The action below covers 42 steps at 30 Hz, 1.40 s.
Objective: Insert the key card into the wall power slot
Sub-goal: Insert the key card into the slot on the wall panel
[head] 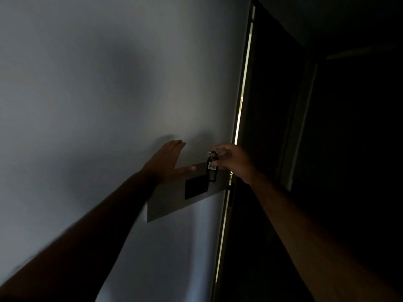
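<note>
Illumination was low. Left hand (169,159) lay spread flat against the wall (87,105), thumb on the grey wall plate (165,203), probably to steady the body. Right hand (231,161) pinched the key tag (212,168), which hung just above the dark power slot (195,188); whether it had entered could not be told

Both arms stretched forward and up. Left hand (168,162) flat, fingers straight together, thumb spread out. Right hand (231,160) fingers curled, pinching small thing.
</note>
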Each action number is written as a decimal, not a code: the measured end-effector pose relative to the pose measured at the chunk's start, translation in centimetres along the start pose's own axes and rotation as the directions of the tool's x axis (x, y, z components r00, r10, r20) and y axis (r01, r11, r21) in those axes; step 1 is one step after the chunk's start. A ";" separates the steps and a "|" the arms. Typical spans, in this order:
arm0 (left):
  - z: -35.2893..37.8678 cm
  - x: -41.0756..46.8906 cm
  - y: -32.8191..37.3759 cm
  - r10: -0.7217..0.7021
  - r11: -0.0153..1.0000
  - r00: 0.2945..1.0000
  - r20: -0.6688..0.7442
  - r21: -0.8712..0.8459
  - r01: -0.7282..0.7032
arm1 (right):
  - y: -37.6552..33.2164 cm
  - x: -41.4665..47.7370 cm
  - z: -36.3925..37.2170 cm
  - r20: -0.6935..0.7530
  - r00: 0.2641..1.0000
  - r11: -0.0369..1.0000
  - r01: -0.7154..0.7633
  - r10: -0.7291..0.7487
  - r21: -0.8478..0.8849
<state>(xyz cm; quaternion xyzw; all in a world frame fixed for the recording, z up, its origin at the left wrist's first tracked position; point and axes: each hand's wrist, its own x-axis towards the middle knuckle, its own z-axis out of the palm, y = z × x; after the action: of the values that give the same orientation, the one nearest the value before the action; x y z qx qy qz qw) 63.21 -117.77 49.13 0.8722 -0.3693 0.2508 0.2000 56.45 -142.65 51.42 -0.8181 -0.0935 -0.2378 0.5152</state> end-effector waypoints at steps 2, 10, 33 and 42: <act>0.5 2.2 -1.1 0.017 0.999 1.000 0.006 0.043 -0.017 | 1.3 2.8 0.0 0.016 0.999 0.999 0.028 -0.028 -0.029; 4.8 7.7 -3.4 0.110 0.973 0.992 -0.054 0.211 -0.096 | 8.0 9.9 0.0 0.085 0.996 0.998 0.022 -0.027 0.051; 9.9 15.1 -3.2 -0.102 0.710 0.972 -0.210 0.669 0.219 | 20.0 24.3 -2.9 0.504 0.839 0.977 0.145 -0.204 0.154; 10.8 15.5 -2.0 -0.296 0.589 0.917 -0.267 0.705 0.395 | 22.9 23.8 -0.9 0.622 0.743 0.964 0.121 -0.246 0.237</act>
<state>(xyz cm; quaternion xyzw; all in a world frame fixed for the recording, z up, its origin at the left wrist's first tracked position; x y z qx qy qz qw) 77.18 -130.64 49.27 0.9142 -0.0440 0.3880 -0.1084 86.03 -155.95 45.04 -0.7859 -0.3668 0.0184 0.4974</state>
